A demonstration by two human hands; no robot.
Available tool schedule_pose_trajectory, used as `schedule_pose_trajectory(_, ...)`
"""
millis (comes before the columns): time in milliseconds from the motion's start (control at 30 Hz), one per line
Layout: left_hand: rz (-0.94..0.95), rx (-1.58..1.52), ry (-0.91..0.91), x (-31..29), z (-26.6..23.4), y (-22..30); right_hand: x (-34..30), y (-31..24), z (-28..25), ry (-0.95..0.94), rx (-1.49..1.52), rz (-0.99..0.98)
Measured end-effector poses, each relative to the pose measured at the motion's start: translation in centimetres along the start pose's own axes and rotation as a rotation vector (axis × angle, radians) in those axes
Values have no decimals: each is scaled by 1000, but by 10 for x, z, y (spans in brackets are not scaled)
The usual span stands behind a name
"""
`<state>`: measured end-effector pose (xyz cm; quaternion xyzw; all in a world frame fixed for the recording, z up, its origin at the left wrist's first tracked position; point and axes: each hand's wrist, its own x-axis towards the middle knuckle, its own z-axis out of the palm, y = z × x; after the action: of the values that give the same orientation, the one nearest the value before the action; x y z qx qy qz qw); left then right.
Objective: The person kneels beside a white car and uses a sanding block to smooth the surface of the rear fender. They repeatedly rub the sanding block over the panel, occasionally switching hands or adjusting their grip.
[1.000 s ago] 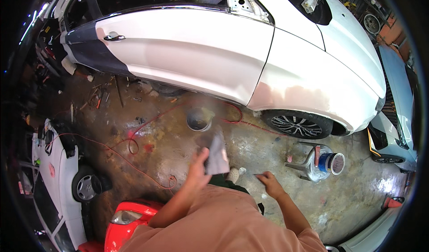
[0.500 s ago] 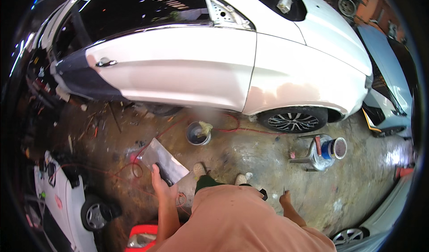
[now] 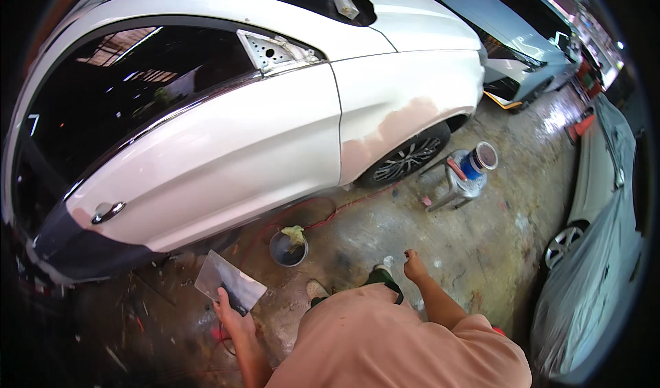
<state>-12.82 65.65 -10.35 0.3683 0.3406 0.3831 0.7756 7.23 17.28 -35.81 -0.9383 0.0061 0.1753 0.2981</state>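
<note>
My left hand [image 3: 229, 314] grips the near edge of a pale, thin rectangular board [image 3: 237, 278]. A dark patch runs along the board beside my fingers; I cannot make out what it is. My right hand [image 3: 414, 265] hangs low on the right with curled fingers, and whatever is in them is too small to name. In front stands a white car [image 3: 254, 147] with pinkish-beige patches on its door and front fender. A grey bucket [image 3: 287, 254] with a yellowish cloth [image 3: 294, 234] over its rim sits on the floor between board and car.
By the front wheel [image 3: 411, 155] is a grey stool [image 3: 459, 190] bearing a blue can [image 3: 474, 164] and a red-handled tool [image 3: 456, 168]. A red hose [image 3: 330, 217] crosses the floor. A blue-grey car [image 3: 509, 23] stands beyond; a partly covered car [image 3: 584, 278] is at right.
My view has turned to the right, toward the stool and the front of the white car. The board stays in my left hand. My right arm now reaches farther forward.
</note>
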Motion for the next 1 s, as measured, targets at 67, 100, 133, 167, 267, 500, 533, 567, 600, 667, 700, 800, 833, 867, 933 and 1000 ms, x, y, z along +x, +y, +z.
schedule_pose_trajectory(67,-97,-29,-59,28,-9,-5,-33,7,12,76,-5,-10)
schedule_pose_trajectory(100,-125,1,-117,38,-6,-8,-51,10,15,83,-9,30)
schedule_pose_trajectory(133,-149,29,-173,47,1,-11,-69,15,17,88,-13,65)
schedule_pose_trajectory(167,-172,56,-229,54,8,-15,-88,21,18,93,-17,100)
schedule_pose_trajectory(267,-247,169,-370,75,32,-41,-152,55,12,70,-10,330)
schedule_pose_trajectory(500,-313,144,-689,61,156,-67,-138,-33,-43,485,49,32)
schedule_pose_trajectory(533,-307,169,-732,53,176,-66,-127,-83,-69,502,90,-62)
schedule_pose_trajectory(567,-241,224,-802,43,198,-67,-115,-131,-99,541,128,-154)
schedule_pose_trajectory(600,-176,271,-880,30,220,-68,-107,-164,-123,547,97,-232)
schedule_pose_trajectory(667,-67,371,-990,5,256,-71,-97,-218,-173,577,-17,-382)
schedule_pose_trajectory(700,-23,427,-1017,-8,271,-75,-93,-238,-197,595,-98,-454)
schedule_pose_trajectory(800,80,648,-1076,-58,316,-89,-76,-246,-259,621,-224,-655)
schedule_pose_trajectory(833,120,722,-1092,-77,331,-98,-67,-237,-277,635,-248,-690)
schedule_pose_trajectory(867,167,710,-1087,-93,340,-112,-59,-227,-295,649,-273,-724)
schedule_pose_trajectory(933,280,650,-1081,-125,363,-142,-36,-192,-308,596,-304,-825)
schedule_pose_trajectory(1000,218,727,-1038,-152,391,-168,-26,-156,-321,516,-256,-875)
